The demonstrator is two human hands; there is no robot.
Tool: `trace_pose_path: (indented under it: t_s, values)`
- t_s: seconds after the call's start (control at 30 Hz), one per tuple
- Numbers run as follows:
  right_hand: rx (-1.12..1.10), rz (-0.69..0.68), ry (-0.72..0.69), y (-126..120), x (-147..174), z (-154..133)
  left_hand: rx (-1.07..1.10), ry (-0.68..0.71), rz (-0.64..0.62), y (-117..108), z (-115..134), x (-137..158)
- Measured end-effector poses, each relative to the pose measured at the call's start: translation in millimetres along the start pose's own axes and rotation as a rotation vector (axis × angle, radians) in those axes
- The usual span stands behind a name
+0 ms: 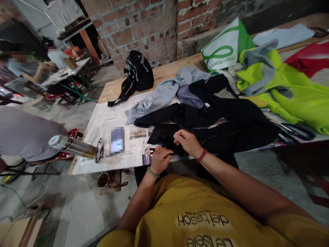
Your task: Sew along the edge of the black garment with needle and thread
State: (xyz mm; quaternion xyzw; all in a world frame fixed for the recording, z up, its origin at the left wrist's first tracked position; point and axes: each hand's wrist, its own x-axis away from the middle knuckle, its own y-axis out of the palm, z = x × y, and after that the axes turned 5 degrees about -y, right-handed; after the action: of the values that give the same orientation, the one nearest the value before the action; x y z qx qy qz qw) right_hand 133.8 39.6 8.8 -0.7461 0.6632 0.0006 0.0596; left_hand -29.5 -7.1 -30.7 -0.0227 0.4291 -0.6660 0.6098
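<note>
Along the near edge of the black garment (218, 137), at its left end, both hands work close together. The left hand (160, 160), with a green beaded bracelet (153, 172) at the wrist, has its fingers grasping the cloth there. Just to its right, above the same edge, the right hand (189, 142) wears a red beaded bracelet (202, 155); its fingers are pinched together — whatever lies between them is too small to tell.

The black garment itself stretches across the near side of the surface (167, 70), partly over taped newspaper (99, 116). Left of the garment are a smartphone (117, 140), then eyeglasses (99, 150), then a thermos flask (73, 145) near the corner. Beyond it lies a light grey garment (159, 94), and farther beyond, to the left, a black sling bag (144, 72). Off its right end rest scissors (295, 132); beyond these spreads a fluorescent yellow garment (295, 89), with a green-and-white tote bag (221, 48) behind. Well apart to the garment's left — off the surface — a person in grey (28, 133) is partly in view.
</note>
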Motion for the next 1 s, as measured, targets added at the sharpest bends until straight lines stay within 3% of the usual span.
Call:
trace_pose_path:
  t_s: [0.1, 0.3, 0.37, 0.43, 0.53, 0.67, 0.77, 1.0]
  values:
    - [-0.08, 0.046, 0.014, -7, -10, -7, 0.007, 0.002, 0.007, -1, 0, 0]
    - [-0.502, -0.294, 0.228, -6, -3, -23, -0.035, -0.032, -0.011, 0, 0, -1]
    - [-0.541, -0.31, 0.229, -6, -4, -25, -0.038, -0.035, -0.014, 0, -1, -1]
    - [-0.45, -0.204, 0.129, -9, -8, -26, -0.034, -0.049, -0.011, 0, 0, 0]
    - [-0.148, -0.015, -0.147, -23, -17, -26, -0.025, -0.067, -0.003, 0, 1, 0]
    - [0.278, 0.106, -0.459, -46, -23, -32, -0.015, -0.076, 0.008, -2, 2, -1]
    - [0.403, 0.176, -0.552, -58, -23, -38, -0.011, -0.077, 0.023, -2, 2, -1]
    - [0.325, 0.322, -0.612, -74, -31, -48, -0.014, -0.078, 0.021, -1, 0, 0]
